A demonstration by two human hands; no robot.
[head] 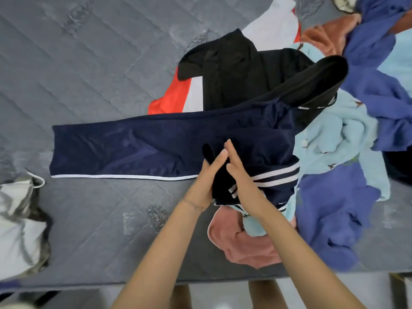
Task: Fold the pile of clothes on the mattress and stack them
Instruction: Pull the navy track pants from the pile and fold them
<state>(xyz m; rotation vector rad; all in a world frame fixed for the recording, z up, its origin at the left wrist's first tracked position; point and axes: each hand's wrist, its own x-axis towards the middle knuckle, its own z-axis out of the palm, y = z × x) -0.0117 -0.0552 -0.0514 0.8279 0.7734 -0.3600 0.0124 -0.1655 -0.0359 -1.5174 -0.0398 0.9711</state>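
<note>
Navy track pants [138, 150] with a white side stripe lie across the grey mattress [89, 70], one leg stretched out to the left. My left hand [206, 177] and my right hand [242, 175] stand side by side over the waist end of the pants. Their fingers are straight, and a dark fold of cloth [220, 181] with white stripes is pressed between the palms. Behind the pants lies a black garment [240, 74]. The unfolded pile [347, 134] of light blue and purple-blue clothes fills the right side.
A red and white garment [178, 94] pokes out under the black one. A pink cloth [240, 244] lies near the mattress's front edge [133, 284]. A white and grey patterned bundle [20, 224] sits at the left edge. The floor and my legs show below.
</note>
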